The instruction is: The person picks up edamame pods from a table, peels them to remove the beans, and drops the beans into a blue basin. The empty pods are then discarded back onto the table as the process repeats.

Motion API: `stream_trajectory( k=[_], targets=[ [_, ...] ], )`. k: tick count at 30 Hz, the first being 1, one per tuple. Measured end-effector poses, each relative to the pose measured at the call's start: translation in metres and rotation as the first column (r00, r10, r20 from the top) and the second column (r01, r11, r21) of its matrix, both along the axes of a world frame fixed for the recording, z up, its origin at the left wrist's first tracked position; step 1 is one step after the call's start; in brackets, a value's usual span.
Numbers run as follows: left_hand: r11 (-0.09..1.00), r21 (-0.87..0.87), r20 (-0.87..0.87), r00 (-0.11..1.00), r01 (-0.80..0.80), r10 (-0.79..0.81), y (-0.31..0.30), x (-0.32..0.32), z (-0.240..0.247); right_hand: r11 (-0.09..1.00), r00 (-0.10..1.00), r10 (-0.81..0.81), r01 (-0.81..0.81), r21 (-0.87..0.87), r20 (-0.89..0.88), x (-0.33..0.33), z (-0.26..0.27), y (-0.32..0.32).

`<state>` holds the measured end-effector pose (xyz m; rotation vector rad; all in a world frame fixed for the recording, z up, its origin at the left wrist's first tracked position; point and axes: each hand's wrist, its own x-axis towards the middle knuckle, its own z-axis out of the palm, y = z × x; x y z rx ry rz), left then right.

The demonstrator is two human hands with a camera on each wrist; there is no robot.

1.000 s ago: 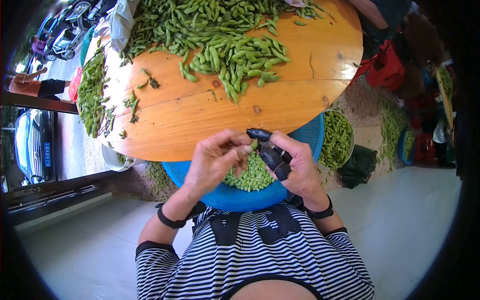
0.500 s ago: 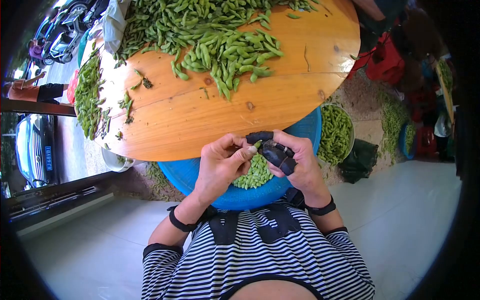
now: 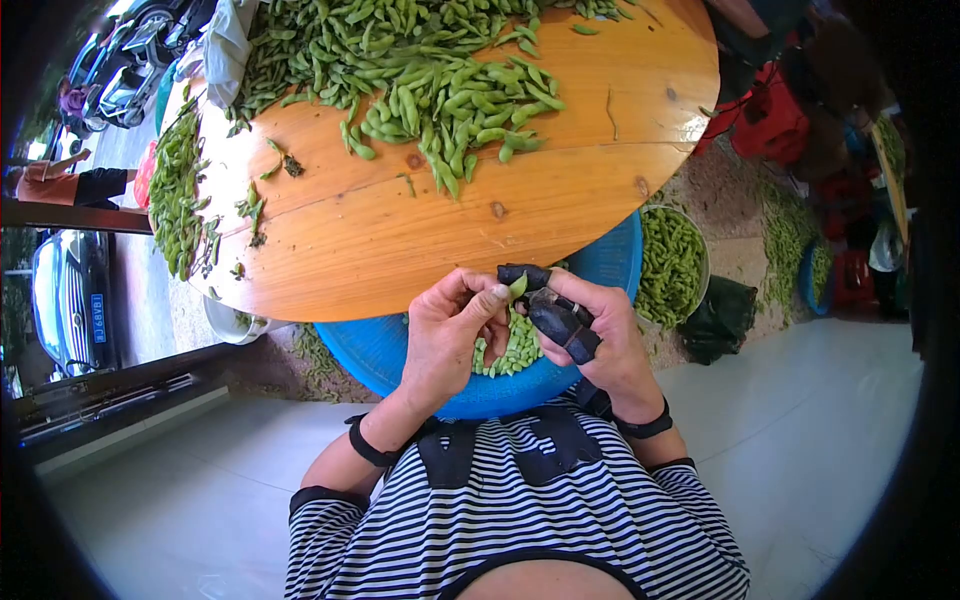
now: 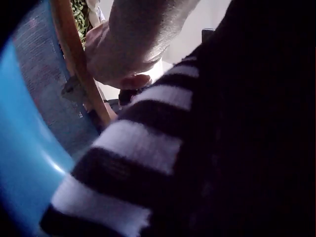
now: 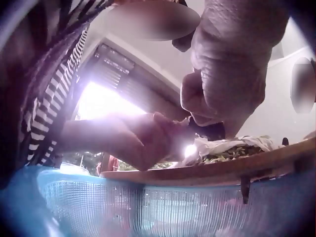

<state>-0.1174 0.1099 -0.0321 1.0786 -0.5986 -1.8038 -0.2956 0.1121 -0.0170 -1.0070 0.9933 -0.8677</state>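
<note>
Fingers: left thumb and fingertips (image 3: 490,297) pinch small green bean pod (image 3: 517,286); right fingers, in black rubber covers (image 3: 560,322), curl on its other end.
Hands: left hand (image 3: 450,335) and right hand (image 3: 605,335) meet, touching.
Pod place: above round blue plastic basket (image 3: 375,350) with pale green shelled beans (image 3: 515,348), just beside round wooden table (image 3: 400,240) edge.

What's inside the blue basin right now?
A heap of beans lies in the basin. The left hand and right hand, both pinching a pod, cover its middle; the table hides the far side.
</note>
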Motion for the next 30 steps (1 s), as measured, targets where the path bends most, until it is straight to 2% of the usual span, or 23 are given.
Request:
stream_trajectory(
  k=[4, 8, 10, 11, 12, 13, 14, 15, 16, 17, 18, 19, 20, 21, 22, 23, 24, 25, 27, 29, 30],
  targets=[
    [0.994, -0.108, 0.180, 0.984, 0.016, 0.003, 0.003, -0.001, -0.004, 0.995, 0.999, -0.029, 0.027, -0.093, -0.015, 0.003, -0.001, -0.002],
    [0.998, 0.006, 0.117, 0.991, 0.069, -0.069, 0.001, 0.002, -0.002, 0.999, 0.997, -0.036, 0.038, -0.031, 0.070, 0.003, -0.005, -0.003],
    [0.988, 0.128, -0.291, 0.956, 0.081, -0.041, 0.001, 0.003, -0.011, 0.999, 0.995, -0.044, 0.046, -0.028, 0.088, 0.004, -0.008, -0.002],
    [0.988, 0.129, -0.291, 0.956, 0.081, -0.041, 0.001, 0.003, -0.015, 0.999, 0.987, -0.044, 0.044, 0.003, 0.153, 0.004, -0.009, -0.001],
    [0.988, 0.125, -0.374, 0.927, 0.088, -0.035, 0.002, 0.003, -0.017, 0.999, 0.975, -0.045, 0.039, 0.033, 0.218, 0.004, -0.009, -0.001],
    [0.988, 0.120, -0.454, 0.890, 0.095, -0.031, 0.002, 0.002, -0.018, 0.999, 0.975, -0.046, 0.040, 0.032, 0.219, 0.005, -0.008, 0.000],
    [0.988, 0.118, -0.454, 0.891, 0.097, -0.033, 0.002, 0.003, -0.014, 0.996, 0.974, -0.069, 0.056, 0.067, 0.214, 0.006, -0.004, 0.000],
    [0.994, 0.062, -0.243, 0.968, 0.085, -0.068, 0.002, 0.003, -0.007, 0.992, 0.974, -0.093, 0.073, 0.102, 0.209, 0.007, -0.001, 0.000],
    [0.996, 0.007, -0.018, 0.996, 0.085, -0.085, 0.002, 0.003, -0.003, 0.992, 0.973, -0.094, 0.075, 0.101, 0.209, 0.006, 0.002, 0.000],
    [0.996, 0.007, -0.018, 0.996, 0.086, -0.086, 0.003, 0.001, -0.001, 0.995, 0.993, -0.079, 0.072, 0.068, 0.091, 0.006, 0.005, 0.001],
    [0.993, -0.080, 0.107, 0.992, 0.082, -0.073, 0.003, -0.002, 0.000, 0.997, 0.997, -0.065, 0.066, 0.036, -0.027, 0.006, 0.006, 0.003],
    [0.982, -0.167, 0.228, 0.972, 0.087, -0.047, 0.004, -0.005, 0.000, 0.997, 0.997, -0.066, 0.067, 0.038, -0.027, 0.006, 0.003, 0.004],
    [0.982, -0.166, 0.228, 0.973, 0.086, -0.046, 0.005, -0.005, -0.005, 0.996, 0.995, -0.076, 0.074, -0.040, -0.065, 0.007, -0.002, 0.006],
    [0.936, -0.327, 0.431, 0.902, 0.131, 0.025, 0.005, -0.005, -0.013, 0.990, 0.991, -0.088, 0.076, -0.116, -0.102, 0.007, -0.006, 0.008],
    [0.862, -0.462, 0.598, 0.791, 0.208, 0.130, 0.006, -0.005, -0.017, 0.991, 0.991, -0.085, 0.074, -0.114, -0.101, 0.009, -0.003, 0.009],
    [0.864, -0.460, 0.599, 0.790, 0.206, 0.130, 0.006, -0.007, -0.018, 0.959, 0.964, -0.147, 0.084, -0.271, -0.221, 0.013, 0.000, 0.010],
    [0.749, -0.621, 0.647, 0.691, 0.231, 0.322, 0.004, -0.012, -0.015, 0.903, 0.918, -0.225, 0.072, -0.423, -0.325, 0.017, 0.002, 0.011],
    [0.603, -0.745, 0.635, 0.579, 0.285, 0.512, 0.001, -0.016, -0.012, 0.904, 0.919, -0.223, 0.070, -0.423, -0.325, 0.020, 0.002, 0.010],
    [0.597, -0.744, 0.639, 0.580, 0.300, 0.506, 0.000, -0.015, -0.007, 0.830, 0.880, -0.326, 0.091, -0.551, -0.346, 0.024, 0.001, 0.009],
    [0.754, -0.596, 0.715, 0.612, 0.278, 0.339, 0.000, -0.012, -0.003, 0.860, 0.903, -0.286, 0.095, -0.501, -0.320, 0.022, -0.004, 0.008],
    [0.754, -0.595, 0.714, 0.612, 0.277, 0.339, 0.001, -0.010, -0.003, 0.890, 0.924, -0.246, 0.096, -0.446, -0.291, 0.019, -0.007, 0.008]
  ],
)
